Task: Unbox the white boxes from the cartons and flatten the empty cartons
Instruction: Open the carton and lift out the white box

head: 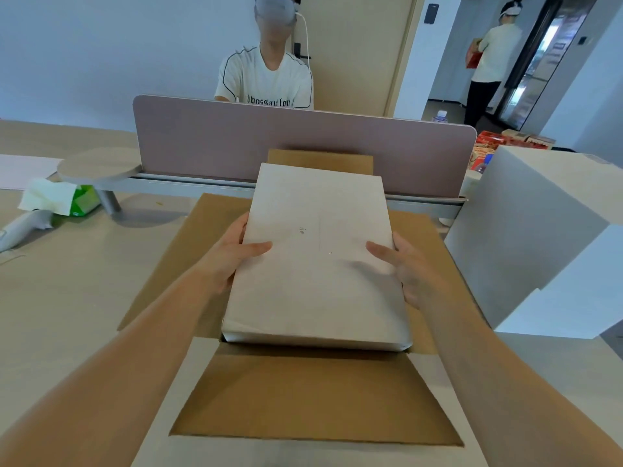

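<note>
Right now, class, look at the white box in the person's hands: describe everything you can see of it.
The white box is flat, rectangular, wrapped in slightly creased off-white paper, with a faint small mark near its middle. It is held above the open brown carton, long side pointing away. The left hand and right hand grip its sides, thumbs on top.

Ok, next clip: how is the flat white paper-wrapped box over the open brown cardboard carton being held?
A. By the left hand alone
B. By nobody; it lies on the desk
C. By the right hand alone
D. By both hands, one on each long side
D: the left hand and right hand each grip a long side of the flat white paper-wrapped box above the open brown cardboard carton.
</note>
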